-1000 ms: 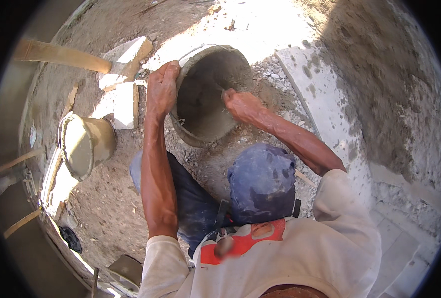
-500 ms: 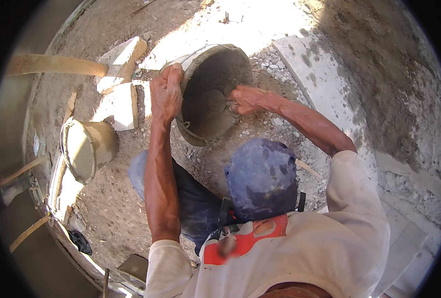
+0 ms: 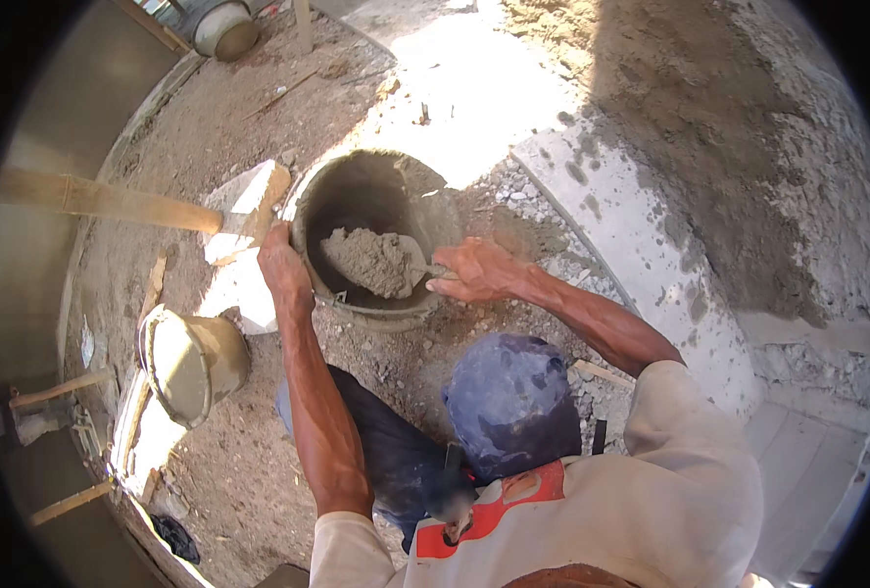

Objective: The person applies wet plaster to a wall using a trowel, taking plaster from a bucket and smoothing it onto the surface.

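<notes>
A mortar-caked bucket [image 3: 381,316] stands on the rubble floor before me, its mouth facing up toward me. My left hand [image 3: 286,267] is closed on its left rim. In my right hand [image 3: 479,269] the fingers wrap round the handle of a trowel [image 3: 418,261], held at the bucket's right side. A thick heap of wet grey mortar [image 3: 368,261] lies on the trowel, over the bucket's mouth, and hides most of the blade. The bottom of the bucket is dark and mostly hidden under the heap.
A second bucket [image 3: 221,365], smeared with mortar, stands at the left. Pale blocks [image 3: 242,214] lie beside a wooden post [image 3: 112,204]. A mortar-spotted slab [image 3: 641,220] runs along the right, next to dark, damp ground [image 3: 709,127]. A rounded pot [image 3: 226,31] sits at the far left.
The bucket has gone from tipped toward my right hand to more upright. My right hand has come up from inside it with the trowel, now loaded with mortar. My left hand stays at the rim.
</notes>
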Motion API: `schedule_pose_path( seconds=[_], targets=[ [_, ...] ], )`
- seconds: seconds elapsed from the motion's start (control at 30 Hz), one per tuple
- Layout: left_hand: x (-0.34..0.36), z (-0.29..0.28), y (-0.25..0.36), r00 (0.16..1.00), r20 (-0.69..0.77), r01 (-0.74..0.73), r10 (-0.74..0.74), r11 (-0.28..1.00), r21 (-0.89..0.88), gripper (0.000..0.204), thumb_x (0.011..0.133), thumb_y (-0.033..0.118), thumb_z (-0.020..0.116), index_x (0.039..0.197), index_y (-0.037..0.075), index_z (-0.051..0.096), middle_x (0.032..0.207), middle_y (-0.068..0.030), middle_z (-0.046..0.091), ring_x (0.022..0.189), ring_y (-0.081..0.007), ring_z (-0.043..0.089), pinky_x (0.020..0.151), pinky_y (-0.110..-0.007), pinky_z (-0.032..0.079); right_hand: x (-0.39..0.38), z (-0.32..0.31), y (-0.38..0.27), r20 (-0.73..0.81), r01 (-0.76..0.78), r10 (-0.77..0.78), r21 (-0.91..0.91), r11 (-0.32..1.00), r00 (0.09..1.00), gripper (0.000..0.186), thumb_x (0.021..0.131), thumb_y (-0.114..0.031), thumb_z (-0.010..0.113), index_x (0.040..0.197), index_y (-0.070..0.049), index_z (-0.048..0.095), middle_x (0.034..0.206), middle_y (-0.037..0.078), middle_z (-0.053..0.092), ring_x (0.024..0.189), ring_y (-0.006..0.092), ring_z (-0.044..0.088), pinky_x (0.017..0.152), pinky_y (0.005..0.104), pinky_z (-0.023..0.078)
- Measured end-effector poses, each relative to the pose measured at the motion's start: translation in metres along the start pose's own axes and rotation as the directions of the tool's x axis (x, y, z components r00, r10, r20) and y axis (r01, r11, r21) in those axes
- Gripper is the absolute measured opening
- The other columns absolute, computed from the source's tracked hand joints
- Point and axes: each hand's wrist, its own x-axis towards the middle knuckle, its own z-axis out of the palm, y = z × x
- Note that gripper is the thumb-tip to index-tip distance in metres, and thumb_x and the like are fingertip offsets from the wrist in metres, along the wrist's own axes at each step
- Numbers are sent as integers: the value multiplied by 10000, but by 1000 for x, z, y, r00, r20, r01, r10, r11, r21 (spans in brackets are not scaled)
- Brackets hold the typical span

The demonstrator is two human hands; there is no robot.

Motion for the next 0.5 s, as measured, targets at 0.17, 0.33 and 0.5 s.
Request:
schedule_pose_path(
  seconds=[0.17,0.33,0.5],
  targets=[
    [8,12,-2,983,-21,151,-185,858,-490,312,1007,238,471,795,44,593,789,-33,564,709,-154,492,673,-357,449,-11,-93,-27,-170,173,-203,-176,969,964,360,994,-306,630,1051,50,634,744,239,632,728,398,677,669,498,551],
    [13,-3,-29,992,-64,84,-112,939,-333,332,1021,238,452,746,53,435,726,-5,397,691,-160,347,636,-390,334,-19,-219,-123,-112,182,-161,207,961,981,383,1019,-349,662,959,29,634,645,85,608,523,199,621,512,354,504],
    [16,-13,-44,996,-75,-52,45,994,-94,359,1040,228,435,755,10,408,708,-36,361,710,-178,323,643,-419,290,28,-372,-103,-149,328,-295,516,791,944,259,1027,-209,679,967,41,713,633,62,626,418,125,583,323,278,486]
  ],
)
